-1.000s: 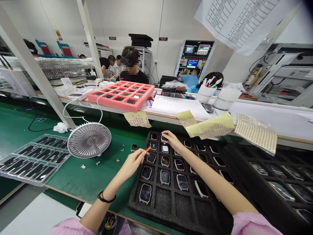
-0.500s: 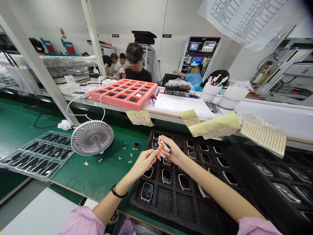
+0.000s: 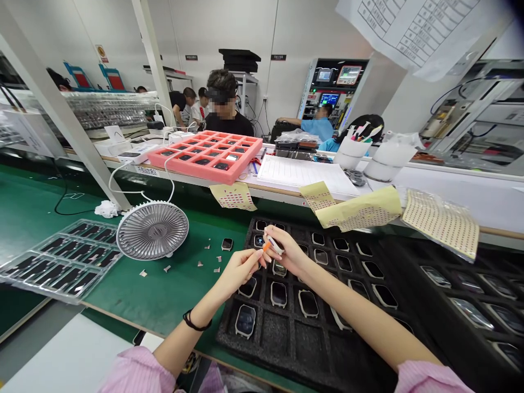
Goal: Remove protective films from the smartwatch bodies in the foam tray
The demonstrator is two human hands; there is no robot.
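My left hand (image 3: 242, 268) pinches a small orange piece (image 3: 267, 246) between thumb and fingertips. The piece touches the edge of a watch case (image 3: 275, 244), tilted on its side in the fingers of my right hand (image 3: 291, 252). Both hands meet above the far left part of a black foam tray (image 3: 278, 334), whose compartments hold several square watches. One of these watches (image 3: 245, 321) lies in the near left compartment. A separate watch (image 3: 227, 244) rests on the green mat, left of the tray.
A round fan (image 3: 153, 230) stands on the green mat, beside a clear tray of black parts (image 3: 61, 259). Small scraps (image 3: 200, 263) lie near it. A pink tray (image 3: 213, 155) sits on the shelf ahead. Another black tray (image 3: 446, 322) is at right. Several people sit beyond.
The view has shifted slightly. Both hands stay together, with the orange piece still at the watch case. Beyond the shelf, a person's raised hand is no longer visible.
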